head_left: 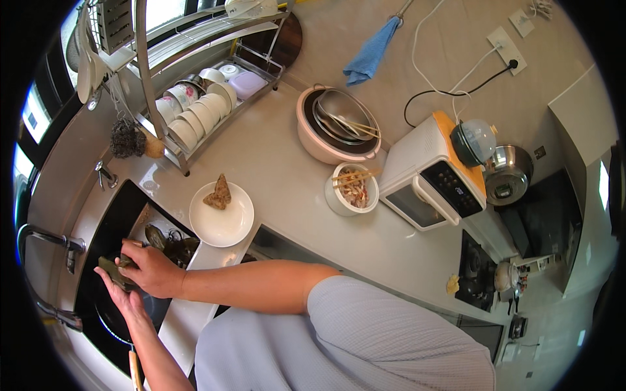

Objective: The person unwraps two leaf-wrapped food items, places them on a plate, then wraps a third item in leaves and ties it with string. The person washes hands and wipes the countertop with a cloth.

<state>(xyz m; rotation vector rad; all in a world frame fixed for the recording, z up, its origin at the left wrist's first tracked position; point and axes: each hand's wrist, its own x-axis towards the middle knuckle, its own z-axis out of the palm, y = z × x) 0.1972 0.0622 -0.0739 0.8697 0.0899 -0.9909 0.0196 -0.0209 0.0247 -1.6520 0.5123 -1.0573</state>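
Over the black sink, my right hand (155, 270) grips the upper side of a green leaf-wrapped bundle (117, 274), seemingly a rice dumpling. My left hand (122, 295) supports the same bundle from below, its fingers partly hidden. Dark wet leaves (183, 249) and another leaf-wrapped piece (155, 237) lie in the sink, beside my right hand. A frying pan (110, 313) rests in the sink below my hands, its wooden handle pointing towards the bottom of the view. On the counter beside the sink, a white plate (225, 228) carries a brown, pointed, unwrapped rice dumpling (220, 193).
A curved faucet (73, 244) rises at the sink's far side. A dish rack (183, 161) with bowls stands beyond the plate. A white pot (337, 203) with food and chopsticks, a pink basin (313, 146) with metal bowls and a white countertop oven (411, 156) stand along the counter.
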